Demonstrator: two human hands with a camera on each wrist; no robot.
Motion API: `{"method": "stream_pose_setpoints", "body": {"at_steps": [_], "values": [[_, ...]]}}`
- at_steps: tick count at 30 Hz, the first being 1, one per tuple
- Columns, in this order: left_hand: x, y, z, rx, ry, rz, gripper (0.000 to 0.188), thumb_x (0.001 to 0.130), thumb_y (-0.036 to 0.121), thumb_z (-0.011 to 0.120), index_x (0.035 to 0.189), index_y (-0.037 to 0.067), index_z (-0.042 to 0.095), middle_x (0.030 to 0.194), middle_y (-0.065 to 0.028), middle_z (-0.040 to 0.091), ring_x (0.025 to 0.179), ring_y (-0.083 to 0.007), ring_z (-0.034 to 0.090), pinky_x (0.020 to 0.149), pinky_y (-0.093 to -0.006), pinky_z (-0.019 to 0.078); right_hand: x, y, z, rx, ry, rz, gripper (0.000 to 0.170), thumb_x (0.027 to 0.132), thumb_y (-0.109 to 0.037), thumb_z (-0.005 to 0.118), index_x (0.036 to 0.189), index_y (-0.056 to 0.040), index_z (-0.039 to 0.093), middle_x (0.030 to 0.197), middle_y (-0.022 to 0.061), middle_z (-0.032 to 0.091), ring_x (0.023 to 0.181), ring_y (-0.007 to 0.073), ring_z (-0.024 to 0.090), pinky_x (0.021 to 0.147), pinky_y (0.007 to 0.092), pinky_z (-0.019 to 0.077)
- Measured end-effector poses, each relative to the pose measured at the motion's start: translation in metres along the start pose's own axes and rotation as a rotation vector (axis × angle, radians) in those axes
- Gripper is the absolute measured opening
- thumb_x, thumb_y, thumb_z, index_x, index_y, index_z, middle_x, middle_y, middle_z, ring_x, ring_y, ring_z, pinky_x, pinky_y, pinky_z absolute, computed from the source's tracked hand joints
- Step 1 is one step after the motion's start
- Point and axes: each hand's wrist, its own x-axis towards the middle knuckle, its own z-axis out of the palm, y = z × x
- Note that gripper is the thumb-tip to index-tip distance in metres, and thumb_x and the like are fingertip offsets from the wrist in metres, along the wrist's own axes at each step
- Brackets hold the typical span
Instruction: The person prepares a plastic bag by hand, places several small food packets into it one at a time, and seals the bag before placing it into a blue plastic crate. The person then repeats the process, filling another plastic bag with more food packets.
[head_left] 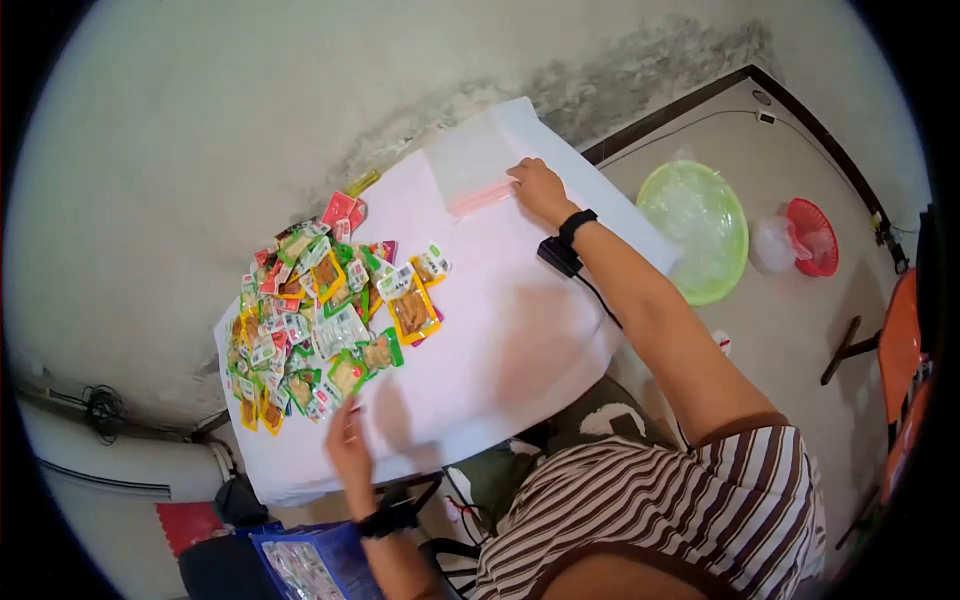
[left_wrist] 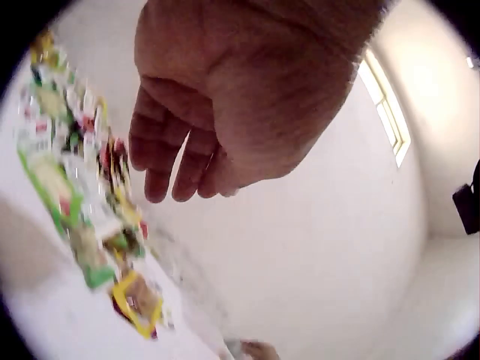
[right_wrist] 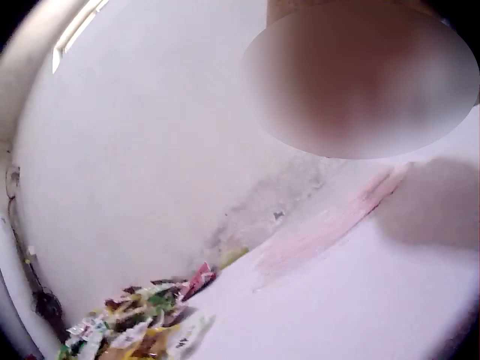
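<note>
My right hand point(head_left: 543, 192) is at the near right corner of a flat, clear plastic bag point(head_left: 465, 160) with a pink band, which lies toward the back of the white-covered table. Its fingertips are right at the band's end. A blur covers that hand in the right wrist view, so I cannot tell whether it pinches the bag. My left hand point(head_left: 348, 446), fingers loosely bent and holding nothing, hovers by the table's front edge. Nearest to it are small sealed snack packets point(head_left: 347, 373), part of a colourful heap on the table's left side.
Beside my right forearm is a black box point(head_left: 559, 256) with a cable. On the floor at right stand a green basin point(head_left: 742, 240) holding clear plastic and a red basket point(head_left: 826, 236) with a plastic bag against it. A blue bag point(head_left: 330, 550) is below the left arm. The wall borders the table's back.
</note>
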Motion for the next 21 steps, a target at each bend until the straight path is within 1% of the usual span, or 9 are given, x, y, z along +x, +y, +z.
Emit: {"method": "stream_pose_setpoints", "body": {"at_steps": [1,2,4,6,11,13,17,19,21], "values": [[0.007,0.006,0.019,-0.080,-0.013,-0.037,0.028,0.089,0.009,0.052,0.115,0.003,0.058,0.105,-0.0095,0.063,0.089,-0.0167,0.061,0.075,-0.0271,0.0473,0.004,0.004,0.009,0.010,0.002,0.000,0.018,0.079,-0.013,0.055,0.092,-0.0096,0.066,0.095,0.0088,0.058,0.096,0.0269,0.053,0.073,0.0380,0.0477],[0.015,0.009,0.039,-0.162,-0.026,-0.073,0.027,0.088,0.009,0.053,0.114,0.003,0.059,0.103,-0.0098,0.063,0.089,-0.0165,0.061,0.073,-0.0265,0.0477,0.005,0.008,0.019,-0.092,-0.019,-0.052,0.016,0.077,-0.010,0.055,0.089,-0.0093,0.066,0.093,0.0084,0.058,0.095,0.0261,0.053,0.072,0.0381,0.0473],[0.022,0.030,0.102,-0.081,-0.207,-0.033,0.027,0.088,0.010,0.053,0.114,0.004,0.059,0.102,-0.0114,0.064,0.088,-0.0162,0.061,0.071,-0.0259,0.0480,0.005,0.018,0.033,-0.187,-0.038,-0.101,0.015,0.076,-0.007,0.054,0.085,-0.0089,0.065,0.090,0.0080,0.057,0.093,0.0253,0.053,0.071,0.0381,0.0469],[0.021,0.030,0.131,-0.206,-0.252,-0.057,0.026,0.088,0.009,0.052,0.112,0.003,0.060,0.102,-0.0131,0.064,0.088,-0.0172,0.061,0.073,-0.0265,0.0484,0.004,0.026,0.039,-0.266,-0.231,-0.058,0.012,0.073,-0.005,0.053,0.079,-0.0077,0.063,0.086,0.0071,0.056,0.089,0.0249,0.053,0.069,0.0386,0.0461],[0.026,0.022,0.151,-0.195,-0.265,-0.039,0.025,0.087,0.008,0.053,0.110,0.002,0.060,0.102,-0.0134,0.064,0.089,-0.0168,0.061,0.077,-0.0264,0.0474,0.009,0.031,0.039,-0.217,-0.192,-0.052,0.010,0.072,-0.007,0.055,0.079,-0.0074,0.063,0.084,0.0071,0.056,0.089,0.0248,0.053,0.068,0.0378,0.0455],[0.026,0.015,0.153,-0.195,-0.254,-0.033,0.024,0.087,0.007,0.053,0.109,0.001,0.061,0.102,-0.0135,0.064,0.090,-0.0164,0.061,0.078,-0.0261,0.0470,0.008,0.028,0.042,0.072,0.037,-0.054,0.010,0.072,-0.008,0.056,0.079,-0.0084,0.063,0.084,0.0073,0.056,0.090,0.0250,0.052,0.070,0.0380,0.0452],[0.024,0.007,0.158,-0.266,-0.244,-0.078,0.024,0.086,0.005,0.052,0.108,0.000,0.060,0.101,-0.0128,0.064,0.089,-0.0169,0.060,0.080,-0.0258,0.0463,0.012,0.032,0.045,-0.072,-0.084,-0.083,0.009,0.072,-0.010,0.058,0.079,-0.0093,0.063,0.084,0.0073,0.056,0.089,0.0256,0.052,0.072,0.0391,0.0444],[0.022,0.002,0.162,-0.311,-0.236,-0.102,0.024,0.086,0.005,0.052,0.108,-0.001,0.060,0.101,-0.0126,0.064,0.089,-0.0175,0.060,0.080,-0.0261,0.0462,0.012,0.033,0.048,-0.169,-0.185,-0.023,0.007,0.073,-0.012,0.058,0.077,-0.0098,0.064,0.083,0.0072,0.056,0.088,0.0261,0.052,0.073,0.0395,0.0435],[0.021,-0.007,0.167,-0.348,-0.197,-0.089,0.023,0.086,0.004,0.052,0.106,-0.001,0.061,0.099,-0.0120,0.064,0.089,-0.0178,0.060,0.080,-0.0264,0.0461,0.015,0.035,0.053,-0.142,-0.155,-0.019,0.006,0.073,-0.012,0.058,0.075,-0.0098,0.063,0.083,0.0069,0.056,0.088,0.0259,0.052,0.071,0.0395,0.0432]]}}
